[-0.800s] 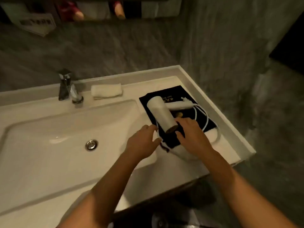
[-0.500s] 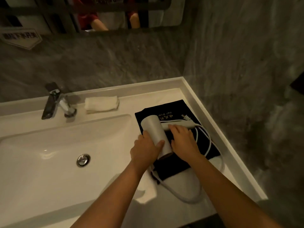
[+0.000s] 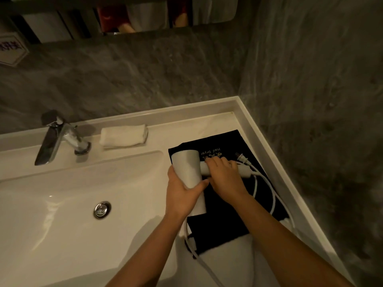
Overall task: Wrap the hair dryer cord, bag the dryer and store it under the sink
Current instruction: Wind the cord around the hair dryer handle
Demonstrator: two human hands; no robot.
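A white hair dryer (image 3: 187,166) lies on a black cloth bag (image 3: 226,216) lettered "Hair Dryer", on the counter right of the basin. My left hand (image 3: 182,193) grips the dryer's barrel from below. Wrapped around its handle is my right hand (image 3: 224,177). The white cord (image 3: 273,195) runs loose from the handle's end, loops over the bag's right side and comes back along the counter's front. Its plug (image 3: 242,159) lies on the bag beside the handle.
A white basin (image 3: 62,235) with a chrome drain (image 3: 102,209) fills the left. A chrome faucet (image 3: 60,139) and a folded white towel (image 3: 124,135) stand at the back. Grey stone walls close the back and right; a raised counter rim (image 3: 275,162) runs along the right.
Both hands have moved up onto the dryer: the left now holds the barrel, the right has closed on the handle. The view has tilted toward the wall.
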